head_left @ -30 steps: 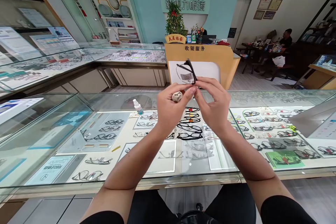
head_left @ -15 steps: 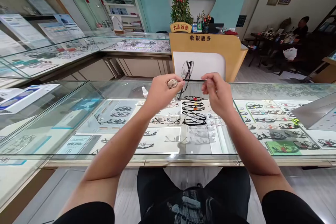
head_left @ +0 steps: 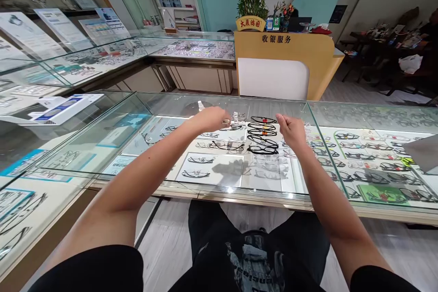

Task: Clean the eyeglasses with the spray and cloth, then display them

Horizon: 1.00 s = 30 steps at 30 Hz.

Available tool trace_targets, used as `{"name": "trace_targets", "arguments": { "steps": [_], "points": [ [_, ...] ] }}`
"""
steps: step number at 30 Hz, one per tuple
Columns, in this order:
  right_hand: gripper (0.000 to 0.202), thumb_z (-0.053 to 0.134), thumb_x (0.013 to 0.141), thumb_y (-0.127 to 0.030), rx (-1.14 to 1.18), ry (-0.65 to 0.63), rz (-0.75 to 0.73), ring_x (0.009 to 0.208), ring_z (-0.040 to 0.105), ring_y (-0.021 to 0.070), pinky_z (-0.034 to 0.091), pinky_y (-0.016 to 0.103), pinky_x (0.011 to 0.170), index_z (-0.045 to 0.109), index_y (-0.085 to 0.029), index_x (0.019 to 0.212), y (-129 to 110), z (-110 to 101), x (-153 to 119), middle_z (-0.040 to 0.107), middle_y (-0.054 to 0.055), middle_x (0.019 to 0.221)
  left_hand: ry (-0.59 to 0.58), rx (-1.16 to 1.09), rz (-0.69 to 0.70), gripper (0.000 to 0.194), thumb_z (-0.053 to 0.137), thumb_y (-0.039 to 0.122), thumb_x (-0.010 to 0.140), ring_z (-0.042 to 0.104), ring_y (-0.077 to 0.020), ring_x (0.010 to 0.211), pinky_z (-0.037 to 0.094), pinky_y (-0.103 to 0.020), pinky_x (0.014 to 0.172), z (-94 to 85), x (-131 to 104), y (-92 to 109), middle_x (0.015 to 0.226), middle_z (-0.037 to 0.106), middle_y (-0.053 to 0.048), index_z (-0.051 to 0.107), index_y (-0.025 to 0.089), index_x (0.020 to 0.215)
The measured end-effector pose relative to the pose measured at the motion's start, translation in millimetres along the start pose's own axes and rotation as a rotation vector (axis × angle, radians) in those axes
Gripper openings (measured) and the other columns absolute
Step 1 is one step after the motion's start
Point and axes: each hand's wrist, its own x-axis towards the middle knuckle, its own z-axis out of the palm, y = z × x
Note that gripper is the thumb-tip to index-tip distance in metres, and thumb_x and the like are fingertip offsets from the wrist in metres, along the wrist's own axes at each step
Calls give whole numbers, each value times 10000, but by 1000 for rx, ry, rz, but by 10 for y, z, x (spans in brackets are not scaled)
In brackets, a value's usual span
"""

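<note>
My left hand point(head_left: 212, 119) is closed above the glass showcase, palm turned down. A small beige bit of crumpled cloth point(head_left: 226, 122) shows at its fingers. Just beyond those fingertips is a clear, glinting shape point(head_left: 236, 117); whether the hand touches it I cannot tell. My right hand point(head_left: 291, 130) is curled with the thumb up, and what its fingers hold, if anything, is hidden. Between both hands a column of black eyeglasses point(head_left: 262, 131) lies inside the case. A white spray bottle point(head_left: 200, 106) stands behind my left hand.
The glass showcase point(head_left: 219, 185) runs across in front of me, with more spectacle frames point(head_left: 366, 155) on the right. A white and blue box point(head_left: 68, 108) sits on the left glass. A grey-white panel point(head_left: 422, 153) stands at right. Beyond is a yellow counter point(head_left: 284, 45).
My left hand has come down from holding up a pair of glasses, which no longer shows clearly in it. My right hand has lowered and moved slightly right. The view has tilted down and shifted left.
</note>
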Motion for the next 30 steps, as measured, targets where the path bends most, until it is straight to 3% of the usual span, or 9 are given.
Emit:
{"name": "trace_targets", "arguments": {
  "steps": [7, 12, 18, 25, 30],
  "points": [
    [730, 341, 1053, -881, -3, 5, -23, 622, 283, 163, 237, 353, 626, 320, -260, 671, -139, 64, -20, 350, -27, 586, -70, 71, 4, 190, 605, 258, 914, 710, -265, 797, 415, -335, 714, 349, 215, -40, 920, 810, -126, 789, 214, 892],
    [666, 388, 1095, -778, -18, -28, -45, 608, 281, 157, 237, 349, 634, 314, -257, 687, -232, 90, -63, 344, -33, 592, -85, 79, 8, 162, 607, 266, 891, 706, -253, 810, 425, -323, 707, 427, 261, -23, 878, 792, -110, 754, 218, 841],
    [677, 394, 1083, -798, -14, -51, -46, 600, 307, 158, 220, 352, 626, 312, -256, 685, -314, 117, -86, 361, -28, 585, -102, 99, 3, 179, 604, 265, 885, 729, -285, 838, 462, -343, 737, 462, 298, 17, 870, 789, -142, 769, 208, 844],
    [677, 309, 1100, -808, -58, -79, -70, 583, 307, 165, 208, 356, 638, 305, -257, 706, -358, 153, -96, 385, -21, 587, -82, 104, -52, 284, 591, 365, 943, 761, -327, 1034, 489, -351, 775, 391, 208, -176, 1129, 830, -156, 769, 212, 1102],
    [678, 303, 1101, -816, -60, -98, -82, 580, 313, 172, 207, 361, 642, 317, -258, 716, -361, 133, -112, 397, -20, 585, -106, -27, -276, 457, 584, 374, 930, 769, -347, 947, 522, -386, 720, 372, -49, -477, 1169, 812, -221, 648, 176, 1336]
  ]
}}
